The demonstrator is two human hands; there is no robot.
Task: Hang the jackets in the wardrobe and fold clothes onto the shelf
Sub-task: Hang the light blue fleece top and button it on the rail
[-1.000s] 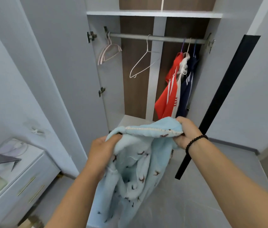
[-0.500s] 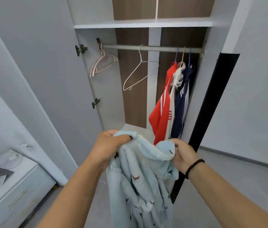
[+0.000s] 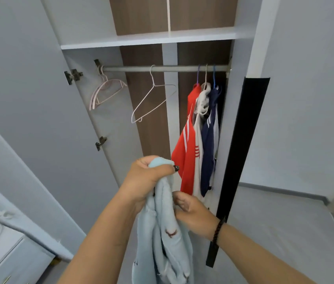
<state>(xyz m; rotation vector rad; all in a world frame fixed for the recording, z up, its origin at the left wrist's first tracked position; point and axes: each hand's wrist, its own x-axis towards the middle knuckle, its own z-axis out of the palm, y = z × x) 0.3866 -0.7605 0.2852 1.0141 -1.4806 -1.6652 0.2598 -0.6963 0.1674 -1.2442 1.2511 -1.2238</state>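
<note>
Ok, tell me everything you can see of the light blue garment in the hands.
The light blue garment looks like soft, fleecy fabric with small dark printed motifs. It hangs bunched and crumpled in front of the open wardrobe, not on a hanger. The left hand grips its top end in a fist; the right hand pinches it lower at the side. Its lower end runs out of frame.

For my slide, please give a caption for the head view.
Both hands, left hand and right hand, grip a light blue garment before the open wardrobe.
</note>
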